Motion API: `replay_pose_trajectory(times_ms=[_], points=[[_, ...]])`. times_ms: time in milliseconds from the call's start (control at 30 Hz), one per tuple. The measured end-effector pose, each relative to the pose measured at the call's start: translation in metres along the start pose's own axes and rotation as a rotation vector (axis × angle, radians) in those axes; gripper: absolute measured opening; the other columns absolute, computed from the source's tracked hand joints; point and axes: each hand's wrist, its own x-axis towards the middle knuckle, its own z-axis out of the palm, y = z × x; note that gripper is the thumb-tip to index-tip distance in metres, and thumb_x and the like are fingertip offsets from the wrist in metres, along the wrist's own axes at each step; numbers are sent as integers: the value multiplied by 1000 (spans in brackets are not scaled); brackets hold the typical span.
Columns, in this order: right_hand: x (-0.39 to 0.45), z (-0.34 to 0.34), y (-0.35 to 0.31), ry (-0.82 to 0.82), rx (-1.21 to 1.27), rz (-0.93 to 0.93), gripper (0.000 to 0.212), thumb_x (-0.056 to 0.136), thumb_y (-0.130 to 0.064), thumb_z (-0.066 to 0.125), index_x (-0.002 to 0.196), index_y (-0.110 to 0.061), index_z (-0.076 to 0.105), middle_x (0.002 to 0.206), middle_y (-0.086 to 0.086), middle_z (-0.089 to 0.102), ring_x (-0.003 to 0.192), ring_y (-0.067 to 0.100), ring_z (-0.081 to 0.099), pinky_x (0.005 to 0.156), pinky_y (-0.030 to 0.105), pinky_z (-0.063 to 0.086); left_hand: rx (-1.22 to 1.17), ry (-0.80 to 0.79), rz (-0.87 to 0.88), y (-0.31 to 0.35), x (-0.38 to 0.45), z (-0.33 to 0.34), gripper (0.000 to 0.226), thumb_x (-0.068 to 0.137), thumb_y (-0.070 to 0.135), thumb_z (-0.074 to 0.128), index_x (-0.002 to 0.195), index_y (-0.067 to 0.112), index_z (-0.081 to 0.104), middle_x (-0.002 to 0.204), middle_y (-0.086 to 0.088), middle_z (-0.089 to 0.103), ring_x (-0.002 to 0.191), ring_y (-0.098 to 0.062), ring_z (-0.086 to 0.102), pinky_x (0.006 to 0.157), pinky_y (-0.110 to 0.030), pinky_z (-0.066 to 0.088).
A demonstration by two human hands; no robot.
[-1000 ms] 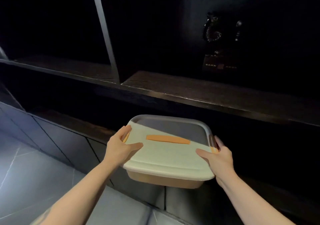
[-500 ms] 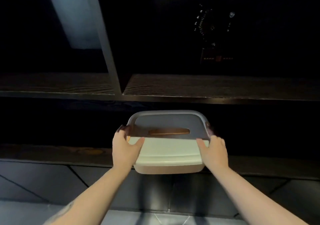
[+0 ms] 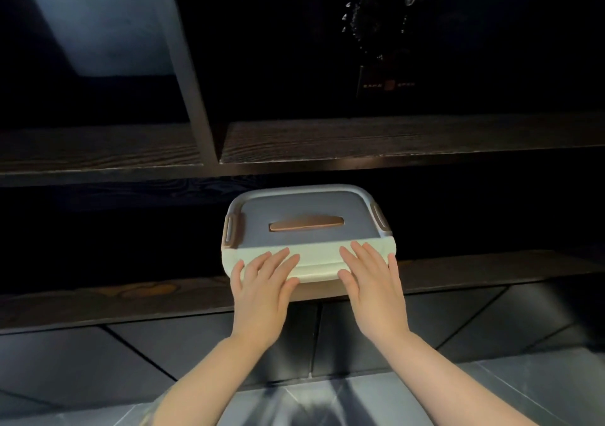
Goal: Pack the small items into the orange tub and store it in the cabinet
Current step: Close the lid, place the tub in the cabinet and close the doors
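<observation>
The orange tub (image 3: 314,289), closed with a pale lid (image 3: 307,232) that has an orange handle strip and side clips, sits mostly inside the dark lower cabinet shelf (image 3: 131,298), its near edge still sticking out over the front. My left hand (image 3: 262,288) lies flat on the lid's near left edge with fingers spread. My right hand (image 3: 373,281) lies flat on the near right edge in the same way. Neither hand grips the tub. The small items are hidden under the lid.
A dark wooden upper shelf (image 3: 360,140) runs above the tub, split by a slanted upright divider (image 3: 190,75). Dark ornaments (image 3: 376,32) stand at the back of the upper right bay. Grey cabinet fronts (image 3: 425,320) and a tiled floor lie below.
The tub has gone deeper into the lower shelf. Both hands have left its sides and now rest flat on the lid's near edge, fingers spread.
</observation>
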Motion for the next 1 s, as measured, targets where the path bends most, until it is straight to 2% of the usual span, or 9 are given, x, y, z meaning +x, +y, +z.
replay_pose_trajectory(times_ms=[100,333,467,600,700,867,1000], points=[[4,-1,-4,-18,-23,17,55,98,-49,13,147,-33,34,157,-10,26,147,9,11,119,37,-9,16,-7,23,-7,6,0,39,95,46,29,128,42,50,137,18,50,128,-15,41,110,-37,3],[5,-1,-8,-35,-16,42,49,102,-45,19,148,-33,32,158,-9,24,148,10,10,120,39,-5,26,7,39,-11,11,3,33,97,41,39,128,42,50,137,18,50,128,-15,40,110,-38,3],[5,1,-8,-28,-41,39,50,101,-46,17,148,-34,32,158,-9,25,148,12,11,121,41,-3,15,22,21,-9,10,3,33,97,41,38,128,41,50,139,18,48,131,-14,36,111,-36,-3],[6,1,-2,-41,-51,-5,51,100,-48,19,148,-34,29,159,-8,23,148,13,10,120,40,-6,9,39,-18,-1,7,5,36,98,41,33,131,40,49,142,17,45,136,-15,30,111,-33,-14],[6,-2,6,-86,-53,-68,53,100,-51,24,150,-35,23,161,-8,16,149,13,6,117,37,-12,37,29,-42,3,5,4,39,98,40,29,134,40,46,145,15,42,140,-16,25,112,-35,-16],[8,-17,24,-201,44,-220,57,100,-45,34,152,-33,15,162,-11,7,148,7,-5,114,31,-18,33,-26,-117,17,4,1,41,100,35,28,140,36,38,153,8,31,147,-20,7,116,-43,-8],[-12,-28,39,-223,76,-283,70,98,-28,45,153,-30,3,162,-13,-1,140,-2,-21,116,29,-10,-35,-21,-148,30,-10,0,48,99,21,36,146,28,28,158,2,18,147,-22,-2,118,-44,2]])
